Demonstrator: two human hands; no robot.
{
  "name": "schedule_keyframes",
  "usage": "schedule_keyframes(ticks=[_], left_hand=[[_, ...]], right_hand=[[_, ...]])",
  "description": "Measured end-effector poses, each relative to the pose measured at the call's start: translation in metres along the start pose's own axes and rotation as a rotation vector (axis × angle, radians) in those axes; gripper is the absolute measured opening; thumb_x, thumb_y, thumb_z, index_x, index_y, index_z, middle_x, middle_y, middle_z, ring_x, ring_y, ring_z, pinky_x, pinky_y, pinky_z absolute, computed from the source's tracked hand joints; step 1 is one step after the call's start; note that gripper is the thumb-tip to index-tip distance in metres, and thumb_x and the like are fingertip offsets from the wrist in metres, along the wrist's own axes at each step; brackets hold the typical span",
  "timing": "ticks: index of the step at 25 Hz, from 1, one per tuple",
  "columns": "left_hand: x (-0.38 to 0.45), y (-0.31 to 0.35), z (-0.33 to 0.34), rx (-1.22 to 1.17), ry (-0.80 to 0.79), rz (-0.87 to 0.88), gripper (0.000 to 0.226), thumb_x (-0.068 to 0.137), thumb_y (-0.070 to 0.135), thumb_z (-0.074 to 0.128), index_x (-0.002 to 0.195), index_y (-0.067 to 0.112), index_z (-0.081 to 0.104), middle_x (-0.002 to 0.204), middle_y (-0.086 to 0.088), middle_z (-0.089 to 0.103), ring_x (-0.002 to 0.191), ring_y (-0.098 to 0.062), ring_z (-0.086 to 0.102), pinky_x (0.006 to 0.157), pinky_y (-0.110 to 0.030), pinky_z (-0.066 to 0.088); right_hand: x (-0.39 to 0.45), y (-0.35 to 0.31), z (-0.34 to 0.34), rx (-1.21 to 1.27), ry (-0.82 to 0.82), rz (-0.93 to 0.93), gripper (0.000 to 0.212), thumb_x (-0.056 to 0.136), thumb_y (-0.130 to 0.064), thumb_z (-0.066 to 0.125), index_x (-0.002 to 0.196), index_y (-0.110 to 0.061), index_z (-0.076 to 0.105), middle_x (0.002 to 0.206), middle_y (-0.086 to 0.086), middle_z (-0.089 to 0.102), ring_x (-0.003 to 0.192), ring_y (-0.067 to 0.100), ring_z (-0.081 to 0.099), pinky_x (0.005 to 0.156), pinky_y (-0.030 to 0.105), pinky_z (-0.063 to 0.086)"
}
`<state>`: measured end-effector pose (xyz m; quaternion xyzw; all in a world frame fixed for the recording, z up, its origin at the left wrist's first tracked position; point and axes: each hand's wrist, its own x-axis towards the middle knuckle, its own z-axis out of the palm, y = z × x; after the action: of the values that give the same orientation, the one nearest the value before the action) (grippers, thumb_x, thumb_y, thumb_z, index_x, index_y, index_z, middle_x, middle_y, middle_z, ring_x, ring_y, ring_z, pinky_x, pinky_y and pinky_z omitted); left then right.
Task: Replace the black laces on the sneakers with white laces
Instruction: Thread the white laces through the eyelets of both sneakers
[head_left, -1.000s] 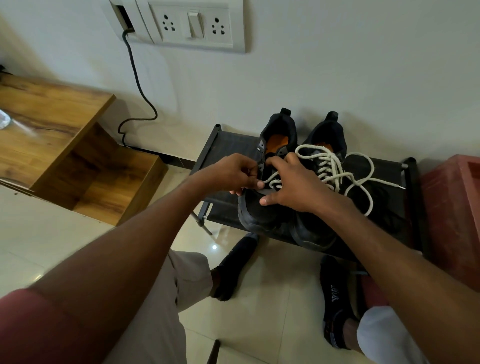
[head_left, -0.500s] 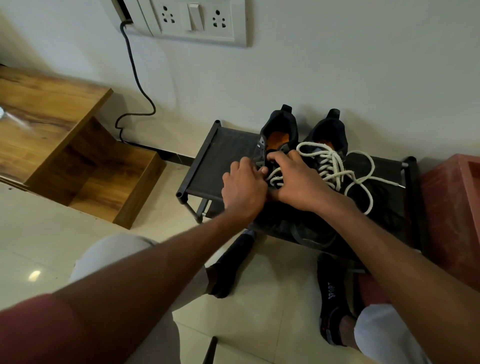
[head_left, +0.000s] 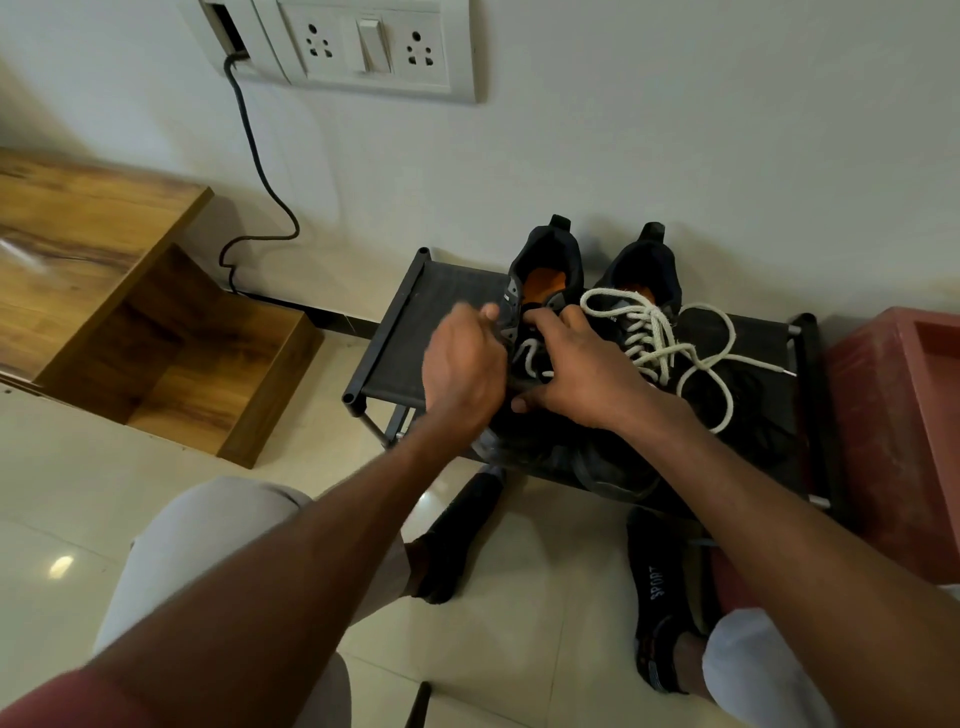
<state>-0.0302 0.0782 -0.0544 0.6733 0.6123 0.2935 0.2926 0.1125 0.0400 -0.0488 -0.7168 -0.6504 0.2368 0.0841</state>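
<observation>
Since a moment ago, left hand (head_left: 460, 371) has slid up the left black sneaker (head_left: 540, 291), fingers pinching its eyelet edge; right hand (head_left: 582, 374) fingers grip white lace (head_left: 527, 356). Tugging unevenly could pull the lace out.

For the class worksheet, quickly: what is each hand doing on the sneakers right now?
Left hand: fingers curled at the left sneaker's eyelet edge; blurred, grip cannot be told.
Right hand: fingers curled on that sneaker's white lace.

Two black sneakers (head_left: 644, 270) sit side by side on the low black metal-framed rack (head_left: 405, 332); the brown wooden cabinet (head_left: 104, 291) stands left of the rack, the red plastic crate (head_left: 893, 415) right.
</observation>
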Motion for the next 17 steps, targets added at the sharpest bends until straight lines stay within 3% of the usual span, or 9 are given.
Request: schedule_keyframes(ticks=[3, 5, 6, 10, 15, 17], left_hand=[[0.029, 0.021, -0.036, -0.293, 0.126, -0.045, 0.030, 0.112, 0.029, 0.035, 0.105, 0.010, 0.057, 0.098, -0.001, 0.065, 0.077, -0.019, 0.068, 0.063, -0.038, 0.053], [0.037, 0.027, -0.049, -0.534, 0.011, -0.160, 0.032, 0.112, 0.033, 0.036, 0.107, 0.008, 0.056, 0.088, -0.005, 0.063, 0.067, -0.022, 0.070, 0.054, -0.032, 0.054], [0.036, 0.028, -0.050, -0.462, -0.111, -0.164, 0.033, 0.111, 0.036, 0.040, 0.105, 0.008, 0.057, 0.082, -0.005, 0.061, 0.062, -0.021, 0.065, 0.049, -0.028, 0.050], [0.033, 0.011, -0.039, 0.418, -0.578, 0.030, 0.033, 0.098, 0.044, 0.065, 0.092, 0.012, 0.062, 0.075, -0.002, 0.058, 0.064, -0.015, 0.053, 0.055, -0.027, 0.040], [0.043, 0.004, -0.036, 0.467, -0.519, 0.097, 0.031, 0.090, 0.040, 0.077, 0.078, 0.019, 0.058, 0.079, -0.003, 0.064, 0.075, -0.021, 0.061, 0.059, -0.032, 0.042], [0.044, 0.008, -0.036, 0.481, -0.518, 0.081, 0.032, 0.089, 0.044, 0.077, 0.078, 0.019, 0.062, 0.084, -0.002, 0.068, 0.083, -0.021, 0.062, 0.076, -0.039, 0.048]], right_hand=[[0.000, -0.002, 0.000, 0.010, -0.012, 0.007, 0.109, 0.072, -0.052, 0.091, 0.157, -0.032, 0.027, 0.150, 0.003, 0.037, 0.127, 0.037, 0.059, 0.099, 0.052, 0.054], [0.000, -0.002, 0.002, 0.025, -0.003, -0.005, 0.108, 0.071, -0.053, 0.091, 0.156, -0.033, 0.028, 0.148, 0.002, 0.039, 0.128, 0.036, 0.058, 0.099, 0.052, 0.054], [0.000, -0.002, 0.002, 0.028, -0.001, -0.009, 0.107, 0.070, -0.054, 0.091, 0.155, -0.034, 0.030, 0.147, 0.001, 0.040, 0.127, 0.035, 0.059, 0.098, 0.052, 0.055], [-0.001, -0.002, 0.001, 0.018, -0.018, -0.018, 0.103, 0.071, -0.065, 0.086, 0.154, -0.038, 0.031, 0.143, -0.003, 0.038, 0.119, 0.029, 0.062, 0.093, 0.048, 0.057], [-0.004, -0.008, 0.006, -0.077, 0.037, -0.025, 0.096, 0.067, -0.084, 0.074, 0.141, -0.034, 0.041, 0.133, -0.001, 0.039, 0.113, 0.026, 0.058, 0.088, 0.047, 0.057], [-0.003, -0.009, 0.003, -0.149, 0.069, -0.021, 0.089, 0.065, -0.083, 0.076, 0.131, -0.032, 0.047, 0.130, 0.001, 0.045, 0.117, 0.029, 0.054, 0.089, 0.047, 0.055]])
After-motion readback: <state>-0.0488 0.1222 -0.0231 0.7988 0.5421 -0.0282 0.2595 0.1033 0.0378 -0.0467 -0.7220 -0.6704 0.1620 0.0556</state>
